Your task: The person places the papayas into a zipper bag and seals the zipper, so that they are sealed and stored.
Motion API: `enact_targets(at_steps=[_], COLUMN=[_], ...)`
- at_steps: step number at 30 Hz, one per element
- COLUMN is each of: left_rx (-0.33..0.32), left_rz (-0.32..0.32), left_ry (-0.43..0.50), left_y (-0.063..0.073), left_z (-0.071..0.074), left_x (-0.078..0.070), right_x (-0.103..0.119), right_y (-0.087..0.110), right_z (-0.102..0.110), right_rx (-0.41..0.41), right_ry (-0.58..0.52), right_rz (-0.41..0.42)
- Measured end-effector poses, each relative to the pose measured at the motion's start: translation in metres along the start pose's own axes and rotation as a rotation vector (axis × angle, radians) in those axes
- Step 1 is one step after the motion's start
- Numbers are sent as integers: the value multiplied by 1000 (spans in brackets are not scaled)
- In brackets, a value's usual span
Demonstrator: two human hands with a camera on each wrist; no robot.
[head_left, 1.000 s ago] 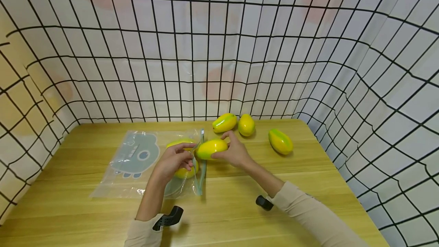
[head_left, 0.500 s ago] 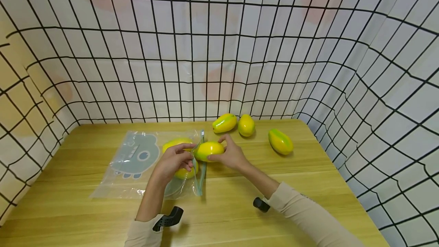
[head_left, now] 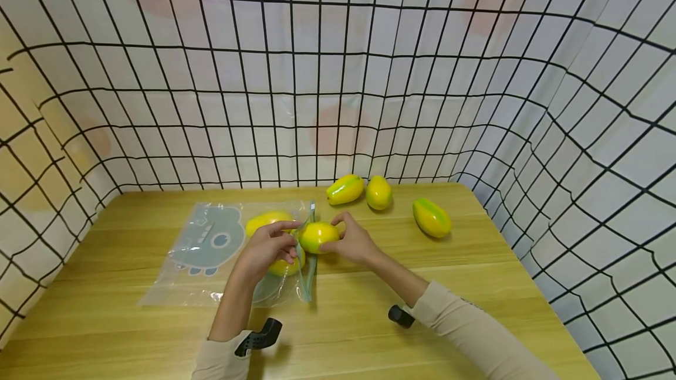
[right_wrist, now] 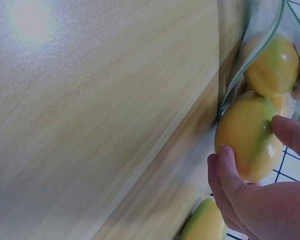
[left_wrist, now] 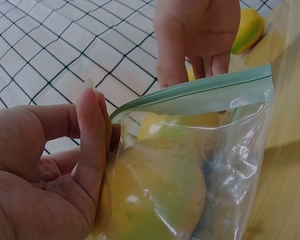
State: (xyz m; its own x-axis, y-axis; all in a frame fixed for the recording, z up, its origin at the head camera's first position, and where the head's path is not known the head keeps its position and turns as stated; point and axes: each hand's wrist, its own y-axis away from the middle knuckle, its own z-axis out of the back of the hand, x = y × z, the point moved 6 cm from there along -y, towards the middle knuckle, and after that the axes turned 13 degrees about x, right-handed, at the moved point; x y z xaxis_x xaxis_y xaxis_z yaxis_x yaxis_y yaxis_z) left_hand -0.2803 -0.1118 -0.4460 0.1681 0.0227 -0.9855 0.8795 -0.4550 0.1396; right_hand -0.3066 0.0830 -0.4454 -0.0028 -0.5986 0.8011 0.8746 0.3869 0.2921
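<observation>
The held fruit [head_left: 319, 237], near the middle of the table [head_left: 343, 339], has been shifted leftward by the right hand [head_left: 355, 242], and the upper bagged fruit [head_left: 268, 220] has been moved deeper, toward the table's left edge. The lower bagged fruit [head_left: 285, 265] has been left about where it was. Entry into the clear bag [head_left: 216, 233] can thus be judged under way but incomplete. The held fruit is pinched between the thumb and fingers of the right hand; the bag's lip is pinched by the fingers of the left hand [head_left: 266, 248].

In the right wrist view the held fruit's leading end is seen at the parted mouth, close against a bagged fruit; this is largely covered in the head view. In the left wrist view the green zip strip [left_wrist: 205, 91] is shown raised off the table. Only in the head view are all three loose fruits shown: the left one [head_left: 345, 189] and the middle one [head_left: 379, 193] by the far edge, the third [head_left: 432, 217] toward the right edge.
</observation>
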Motion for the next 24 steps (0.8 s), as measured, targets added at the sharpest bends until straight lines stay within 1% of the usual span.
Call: enact_targets(at_steps=[9,24], left_rx=[-26,-16], left_rz=[10,0], left_ry=[19,8], left_y=[-2,-1], left_z=[2,2], left_x=[1,0], right_x=[5,8], right_y=[0,-3], right_z=[-2,-9], right_rx=[12,11], right_ry=[-12,-23], right_rz=[19,40])
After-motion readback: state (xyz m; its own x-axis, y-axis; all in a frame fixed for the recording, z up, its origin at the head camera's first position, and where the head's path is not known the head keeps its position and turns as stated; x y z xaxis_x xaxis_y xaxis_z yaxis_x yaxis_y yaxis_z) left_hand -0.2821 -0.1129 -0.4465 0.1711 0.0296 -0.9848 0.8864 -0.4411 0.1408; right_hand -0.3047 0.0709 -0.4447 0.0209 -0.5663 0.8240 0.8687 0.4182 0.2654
